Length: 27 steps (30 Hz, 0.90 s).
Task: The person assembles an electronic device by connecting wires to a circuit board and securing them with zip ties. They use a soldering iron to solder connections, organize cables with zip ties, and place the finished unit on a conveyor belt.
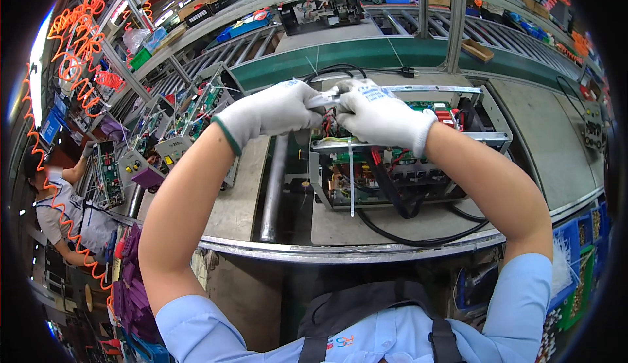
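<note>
My left hand (278, 113), in a white glove with a green cuff, reaches in over the left end of an open metal chassis (320, 196). My right hand (383, 116), also gloved in white, meets it there from the right. The fingers of both hands are pinched together around a small pale piece (325, 99), too covered to name. Just below them, thin red and dark wires show above the chassis's green circuit boards (356, 190). A white cable tie (352, 183) hangs down the front, and a thick black cable (391, 186) comes out beside it.
The chassis rests on a grey board (337, 230) behind the bench's metal edge (314, 253). More open units (176, 118) stand to the left, where a co-worker (65, 199) is. Blue parts bins (566, 258) sit at the right. A metal rail (454, 29) crosses behind.
</note>
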Each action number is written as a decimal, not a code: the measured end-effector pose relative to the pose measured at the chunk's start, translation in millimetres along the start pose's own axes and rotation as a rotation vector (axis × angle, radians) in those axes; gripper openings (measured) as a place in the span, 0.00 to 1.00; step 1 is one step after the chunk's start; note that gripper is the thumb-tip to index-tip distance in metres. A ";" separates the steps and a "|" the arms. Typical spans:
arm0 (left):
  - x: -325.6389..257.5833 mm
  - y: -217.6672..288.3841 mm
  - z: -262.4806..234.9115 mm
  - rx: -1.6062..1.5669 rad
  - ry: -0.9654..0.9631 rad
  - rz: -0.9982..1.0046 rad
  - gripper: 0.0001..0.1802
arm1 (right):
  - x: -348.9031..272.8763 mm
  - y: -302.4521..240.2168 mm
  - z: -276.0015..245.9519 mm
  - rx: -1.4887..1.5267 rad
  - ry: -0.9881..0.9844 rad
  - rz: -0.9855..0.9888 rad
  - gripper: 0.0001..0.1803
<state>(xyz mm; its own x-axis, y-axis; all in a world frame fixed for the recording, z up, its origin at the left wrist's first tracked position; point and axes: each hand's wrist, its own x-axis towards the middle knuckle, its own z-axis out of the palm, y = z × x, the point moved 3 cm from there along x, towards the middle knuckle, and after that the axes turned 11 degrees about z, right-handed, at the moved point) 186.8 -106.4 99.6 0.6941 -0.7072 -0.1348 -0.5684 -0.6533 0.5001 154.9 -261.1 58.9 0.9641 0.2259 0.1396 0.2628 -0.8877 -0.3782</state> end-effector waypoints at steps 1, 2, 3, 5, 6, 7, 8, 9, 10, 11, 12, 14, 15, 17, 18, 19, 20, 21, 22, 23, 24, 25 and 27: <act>-3.7 2.2 -1.8 0.038 0.039 0.041 0.10 | -3.1 -0.5 0.1 -0.011 0.103 -0.047 0.17; -7.1 3.3 -2.9 0.086 0.078 0.057 0.10 | -4.9 -1.2 0.7 -0.040 0.173 -0.071 0.17; -10.2 4.8 -5.3 0.119 0.142 0.108 0.09 | -6.0 1.4 3.4 -0.019 0.098 -0.020 0.17; -14.5 1.6 -3.5 -0.145 0.164 0.111 0.09 | -8.3 2.6 0.8 0.086 0.103 -0.014 0.16; -15.6 -1.3 -2.7 -0.274 0.177 0.105 0.09 | -9.5 2.3 -2.5 0.149 0.122 -0.040 0.15; -16.4 -3.1 0.4 -0.525 0.150 0.152 0.09 | -9.8 2.9 -4.6 0.112 0.082 -0.012 0.14; -16.7 -5.5 1.6 -0.607 0.129 0.184 0.09 | -11.3 4.0 -8.6 0.058 0.091 0.008 0.14; -18.1 -9.3 4.3 -0.676 0.106 0.186 0.10 | -13.8 4.1 -13.6 0.035 0.128 -0.020 0.14; -18.2 -12.7 7.3 -0.750 0.085 0.189 0.11 | -15.7 5.1 -16.8 -0.006 0.131 -0.007 0.14; -17.6 -15.3 9.6 -0.793 0.076 0.227 0.12 | -17.5 6.3 -19.4 -0.006 0.130 -0.007 0.14; -16.2 -19.0 12.5 -0.766 0.108 0.223 0.12 | -18.1 8.9 -19.2 0.255 0.009 0.038 0.14; -11.5 -26.2 21.0 -0.696 0.176 0.173 0.14 | -18.5 13.6 -13.9 0.764 -0.287 0.164 0.13; -7.7 -27.8 26.8 -0.702 0.212 0.174 0.13 | -17.1 14.1 -12.2 0.888 -0.331 0.164 0.12; -4.9 -32.6 36.0 -0.768 0.302 0.188 0.12 | -14.5 18.2 -8.6 1.097 -0.402 0.237 0.12; -4.3 -35.1 40.0 -0.816 0.355 0.215 0.13 | -13.3 21.3 -6.5 1.197 -0.422 0.301 0.12; -4.3 -39.1 44.8 -0.887 0.433 0.188 0.11 | -12.3 22.7 -5.1 1.217 -0.429 0.289 0.13; -3.8 -40.8 47.9 -0.934 0.427 0.238 0.10 | -11.2 23.8 -4.7 1.235 -0.435 0.255 0.13; -4.1 -43.1 49.7 -0.978 0.419 0.285 0.09 | -10.4 25.7 -3.5 1.238 -0.429 0.270 0.13; -4.4 -46.0 50.8 -1.017 0.422 0.310 0.09 | -10.0 27.1 -2.4 1.244 -0.430 0.284 0.13; -3.4 -47.7 52.3 -1.059 0.441 0.350 0.08 | -9.8 27.8 -1.8 1.234 -0.429 0.271 0.14; -2.8 -49.7 52.9 -1.068 0.420 0.375 0.08 | -9.8 28.7 -1.0 1.235 -0.417 0.286 0.14; -1.5 -51.1 52.9 -1.076 0.401 0.400 0.08 | -9.8 29.1 -0.6 1.240 -0.409 0.293 0.14; 0.4 -53.4 52.8 -1.072 0.383 0.422 0.09 | -9.8 28.2 0.0 1.231 -0.397 0.302 0.15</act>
<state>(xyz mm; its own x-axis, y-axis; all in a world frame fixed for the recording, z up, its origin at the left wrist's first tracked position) 194.1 -86.1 27.8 0.7316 -0.5658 0.3804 -0.2530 0.2929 0.9221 152.9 -288.3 46.9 0.8806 0.3738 -0.2913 -0.3021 -0.0307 -0.9528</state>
